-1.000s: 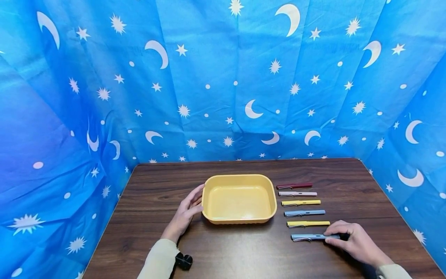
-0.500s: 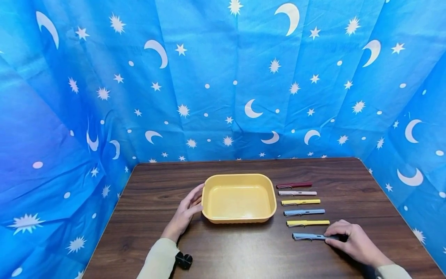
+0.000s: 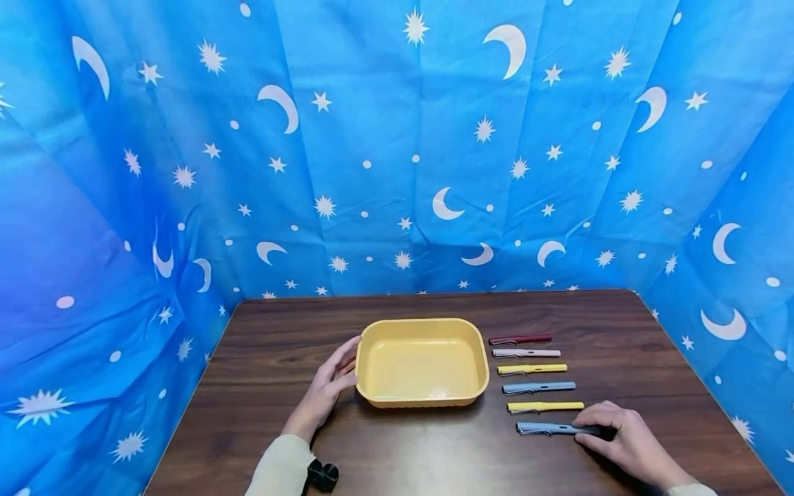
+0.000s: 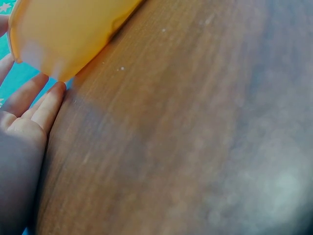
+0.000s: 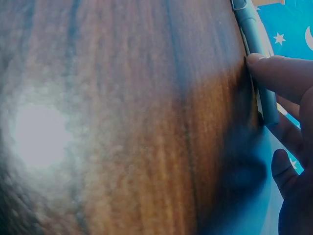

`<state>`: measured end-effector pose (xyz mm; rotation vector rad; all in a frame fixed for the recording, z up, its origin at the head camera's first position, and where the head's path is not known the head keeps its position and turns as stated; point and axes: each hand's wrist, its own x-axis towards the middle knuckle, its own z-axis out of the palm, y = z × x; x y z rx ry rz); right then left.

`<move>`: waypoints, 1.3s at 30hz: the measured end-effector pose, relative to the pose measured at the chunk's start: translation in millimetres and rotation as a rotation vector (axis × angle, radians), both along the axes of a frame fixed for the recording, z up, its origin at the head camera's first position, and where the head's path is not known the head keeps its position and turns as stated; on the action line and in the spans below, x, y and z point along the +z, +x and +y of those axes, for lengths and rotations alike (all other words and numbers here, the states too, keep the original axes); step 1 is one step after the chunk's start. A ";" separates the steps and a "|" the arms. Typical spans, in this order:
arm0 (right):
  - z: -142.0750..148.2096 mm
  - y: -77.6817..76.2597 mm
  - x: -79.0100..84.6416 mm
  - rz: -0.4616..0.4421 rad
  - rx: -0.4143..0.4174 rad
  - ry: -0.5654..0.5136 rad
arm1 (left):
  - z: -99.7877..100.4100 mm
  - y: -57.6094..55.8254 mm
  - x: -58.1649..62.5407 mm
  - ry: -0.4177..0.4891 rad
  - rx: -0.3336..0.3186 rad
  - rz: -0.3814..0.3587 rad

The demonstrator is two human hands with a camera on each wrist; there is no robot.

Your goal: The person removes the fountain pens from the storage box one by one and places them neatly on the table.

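Note:
My right hand (image 3: 626,437) pinches the right end of the nearest light blue pen (image 3: 542,428) between thumb and fingers. In the right wrist view, the pen (image 5: 266,100) lies along the table with the thumb against its side. My left hand (image 3: 325,393) rests with its fingers against the left wall of a yellow rectangular tray (image 3: 422,402). Seen from the left wrist, the extended fingers (image 4: 49,107) touch the tray's outer side (image 4: 73,34). Behind the held pen lie a yellow pen (image 3: 546,406), another light blue pen (image 3: 538,388) and a second yellow pen (image 3: 532,369).
Further back in the same row are a pale pink pen (image 3: 526,353) and a dark red pen (image 3: 520,339). The dark wood table (image 3: 422,461) meets blue star-and-moon curtains (image 3: 372,179) at its back and sides. A black clip-like object (image 3: 323,475) is at the left sleeve.
The held light blue pen has shifted very slightly right, with the right hand still gripping its end. The head view has tilted up a little. The left hand stays on the tray.

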<state>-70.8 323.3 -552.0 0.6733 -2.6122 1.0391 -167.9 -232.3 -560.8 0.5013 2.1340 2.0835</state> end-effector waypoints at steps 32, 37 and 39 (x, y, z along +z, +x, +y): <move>-3.0 -2.3 3.6 0.015 -0.035 0.026 | -0.9 -1.0 -3.1 0.084 -0.058 0.070; -2.1 -2.0 5.4 0.002 -0.033 0.035 | -1.7 -1.1 -3.4 0.080 -0.055 0.073; -1.7 -2.2 5.2 0.007 -0.029 0.040 | -2.1 -1.0 -3.8 0.079 -0.056 0.077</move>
